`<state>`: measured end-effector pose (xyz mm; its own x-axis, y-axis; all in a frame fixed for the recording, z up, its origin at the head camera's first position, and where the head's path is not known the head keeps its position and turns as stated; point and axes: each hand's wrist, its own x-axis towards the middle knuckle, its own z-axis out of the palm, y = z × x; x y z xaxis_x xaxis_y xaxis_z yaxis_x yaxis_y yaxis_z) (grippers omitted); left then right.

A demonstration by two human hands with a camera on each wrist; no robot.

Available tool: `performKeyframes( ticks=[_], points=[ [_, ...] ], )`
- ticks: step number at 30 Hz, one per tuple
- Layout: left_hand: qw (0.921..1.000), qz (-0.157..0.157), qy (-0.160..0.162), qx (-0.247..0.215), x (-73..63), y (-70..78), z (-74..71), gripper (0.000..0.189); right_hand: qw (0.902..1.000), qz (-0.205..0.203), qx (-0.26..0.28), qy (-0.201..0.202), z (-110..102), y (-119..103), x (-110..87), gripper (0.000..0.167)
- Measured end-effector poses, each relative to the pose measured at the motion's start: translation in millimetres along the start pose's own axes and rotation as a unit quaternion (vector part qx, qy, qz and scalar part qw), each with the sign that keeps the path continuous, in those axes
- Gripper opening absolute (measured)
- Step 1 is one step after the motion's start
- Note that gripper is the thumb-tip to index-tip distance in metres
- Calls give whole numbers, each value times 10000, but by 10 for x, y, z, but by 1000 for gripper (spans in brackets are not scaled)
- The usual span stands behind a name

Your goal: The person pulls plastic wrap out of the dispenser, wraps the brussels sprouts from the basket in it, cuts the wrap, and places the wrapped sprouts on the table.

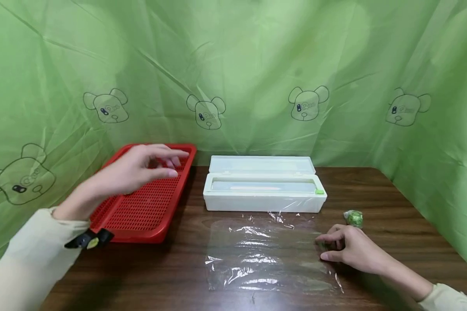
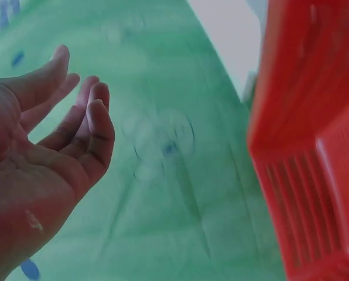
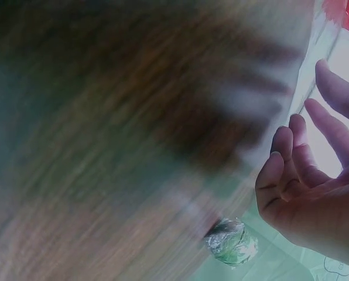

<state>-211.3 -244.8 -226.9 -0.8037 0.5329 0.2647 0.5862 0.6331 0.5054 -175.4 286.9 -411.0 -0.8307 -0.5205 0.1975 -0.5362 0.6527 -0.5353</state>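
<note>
In the head view my left hand (image 1: pixel 155 168) is above the red basket (image 1: pixel 163 233), fingers loosely bent and thumb apart from them. The left wrist view shows nothing in that hand's palm. A sheet of clear plastic wrap (image 1: pixel 272 255) lies spread and wrinkled on the table. At its right edge is my right hand (image 1: pixel 352 248), fingertips low over the film and thumb apart from the index finger. Nothing shows between its fingers in the right wrist view. Just beyond that hand sits a small round green item wrapped in clear film (image 1: pixel 353 218).
A white plastic wrap dispenser box (image 1: pixel 264 204), lid (image 1: pixel 261 165) raised, stands behind the sheet, with a light green slider (image 1: pixel 319 191) at its right end. Green cloth (image 1: pixel 257 56) with bear drawings hangs around the dark wooden table (image 1: pixel 358 185).
</note>
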Motion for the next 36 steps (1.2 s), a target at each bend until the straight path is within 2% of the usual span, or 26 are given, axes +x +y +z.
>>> performKeyframes(
  ticks=[3, 6, 11, 15, 22, 27, 33, 36],
  points=[
    [9995, -311, 105, -12, 61, -258, -179, 47, 10000, -29, -22, 7, 7, -1, 6, 37],
    [9981, -607, 130, -5, 113, -524, -289, 50, 10000, -49, -52, 22, 6, -3, 6, 36],
    [9948, -1017, -80, 73, 194, -974, -385, 56, 10000, -72, -41, 47, 8, -9, 12, 36],
    [9921, -1236, -189, 95, 265, -1269, -414, 58, 10000, -28, -27, 47, 19, -11, 17, 37],
    [9899, -1381, -321, 33, 268, -1645, -389, 58, 9999, 84, -71, 56, 26, -26, 29, 37],
    [9880, -1473, -454, 68, 173, -1874, -334, 60, 9999, 166, -16, -19, 28, -51, 68, 36],
    [9858, -1566, -557, 216, 61, -2074, -277, 62, 9996, 254, -55, -70, 36, -69, 83, 37],
    [9813, -1793, -623, 327, -1, -2171, -251, 61, 9994, 338, -47, -70, 33, -78, 84, 38]
  ],
)
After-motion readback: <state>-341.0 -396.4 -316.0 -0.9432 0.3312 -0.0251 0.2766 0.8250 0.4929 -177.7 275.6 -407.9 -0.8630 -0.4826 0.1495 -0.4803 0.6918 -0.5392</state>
